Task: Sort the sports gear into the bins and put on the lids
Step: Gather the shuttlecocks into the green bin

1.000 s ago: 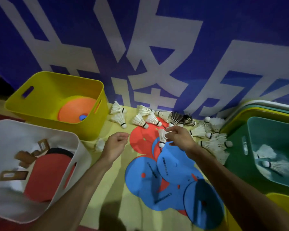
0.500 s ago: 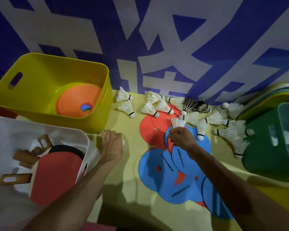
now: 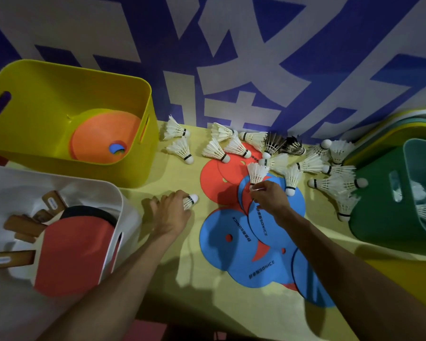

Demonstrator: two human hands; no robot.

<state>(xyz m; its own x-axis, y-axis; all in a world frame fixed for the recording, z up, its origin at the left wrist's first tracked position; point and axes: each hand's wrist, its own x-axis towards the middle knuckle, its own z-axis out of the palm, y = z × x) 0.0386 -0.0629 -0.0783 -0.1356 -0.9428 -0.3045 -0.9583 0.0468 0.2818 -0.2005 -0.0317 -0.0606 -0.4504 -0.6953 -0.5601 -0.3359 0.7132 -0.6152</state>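
Note:
Several white shuttlecocks [image 3: 214, 150] lie scattered along the back of the yellow table [image 3: 158, 279], with dark-feathered ones [image 3: 273, 143] among them. My right hand [image 3: 268, 198] pinches a white shuttlecock [image 3: 256, 172] by its cork, feathers pointing up, over flat blue discs [image 3: 234, 244] and red discs [image 3: 214, 178]. My left hand [image 3: 170, 212] grips another shuttlecock [image 3: 191, 200] on the table beside the white bin [image 3: 123, 205]. The green bin [image 3: 379, 217] at right holds shuttlecocks.
A yellow bin [image 3: 148, 114] at back left holds orange cones [image 3: 101, 136]. The white bin holds red table tennis paddles [image 3: 71, 249] with wooden handles. Stacked lids [image 3: 389, 124] lean behind the green bin. A blue banner wall stands right behind the table.
My left hand lowered onto the table and closed on a shuttlecock by the white bin. My right hand kept its shuttlecock, moving slightly toward me over the discs.

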